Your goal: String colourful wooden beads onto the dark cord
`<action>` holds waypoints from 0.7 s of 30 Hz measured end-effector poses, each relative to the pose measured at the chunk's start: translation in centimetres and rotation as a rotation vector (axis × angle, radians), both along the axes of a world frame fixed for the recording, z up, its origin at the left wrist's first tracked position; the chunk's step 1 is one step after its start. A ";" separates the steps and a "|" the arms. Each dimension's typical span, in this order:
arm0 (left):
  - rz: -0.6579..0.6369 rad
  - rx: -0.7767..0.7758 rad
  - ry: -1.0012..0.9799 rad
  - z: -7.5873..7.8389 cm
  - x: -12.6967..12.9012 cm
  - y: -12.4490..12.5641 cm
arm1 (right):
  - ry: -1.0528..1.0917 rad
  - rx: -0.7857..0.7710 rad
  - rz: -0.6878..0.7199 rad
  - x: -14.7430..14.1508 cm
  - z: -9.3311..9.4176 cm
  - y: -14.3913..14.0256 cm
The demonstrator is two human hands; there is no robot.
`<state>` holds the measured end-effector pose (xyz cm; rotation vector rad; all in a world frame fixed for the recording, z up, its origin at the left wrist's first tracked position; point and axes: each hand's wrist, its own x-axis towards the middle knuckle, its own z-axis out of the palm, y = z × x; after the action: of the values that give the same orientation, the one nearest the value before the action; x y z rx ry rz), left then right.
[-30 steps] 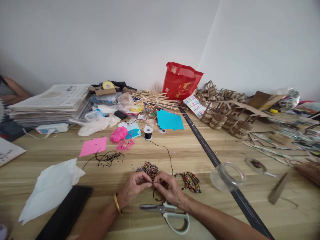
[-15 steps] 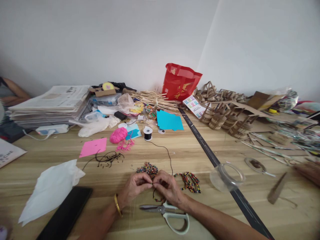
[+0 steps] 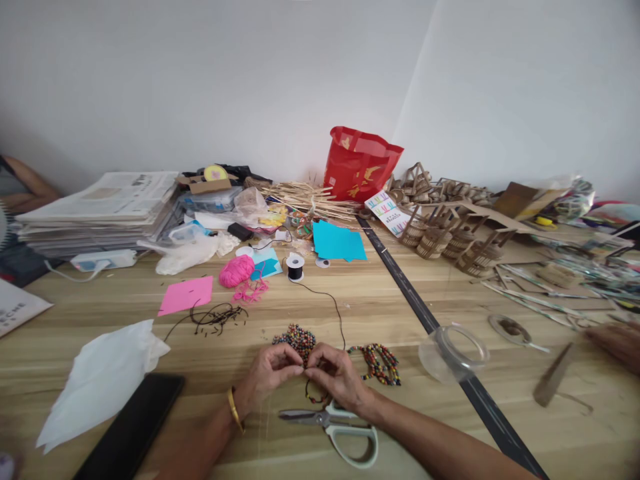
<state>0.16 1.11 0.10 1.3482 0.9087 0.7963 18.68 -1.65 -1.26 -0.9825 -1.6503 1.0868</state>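
Note:
Close together over the wooden table, my left hand [image 3: 270, 371] and my right hand [image 3: 339, 377] pinch at the black cord [image 3: 309, 389], thumb and forefinger pressed together on each. The exact grip point is tiny and partly hidden by the fingertips. Below them the cord hangs in a small loop with a few coloured beads. Just behind my hands lies a heap of loose multicoloured beads [image 3: 299, 339]. Coiled strands of strung beads [image 3: 382, 364] rest to the right. Scissors with pale green handles [image 3: 352, 445] lie under my right wrist.
A spool of black cord [image 3: 295, 270] stands behind the beads. Black cord scraps [image 3: 219, 318], pink yarn [image 3: 237, 271], white tissue [image 3: 103, 380] and a black phone [image 3: 131, 427] lie left. A clear plastic ring [image 3: 455, 355] and small woven baskets [image 3: 435, 240] are right. Part of another person shows far left.
My hands stay nearly still, fingertips still pinched together at the cord. The beads, scissors and spool have not moved.

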 end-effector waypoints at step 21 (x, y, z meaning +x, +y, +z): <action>-0.046 -0.016 -0.034 -0.2 0.0 0.0 | 0.003 0.040 0.075 0.1 -0.9 -0.1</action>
<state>0.16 1.10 -0.11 1.3333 0.8530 0.7726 18.74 -1.77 -2.11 -0.8994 -1.7121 1.0993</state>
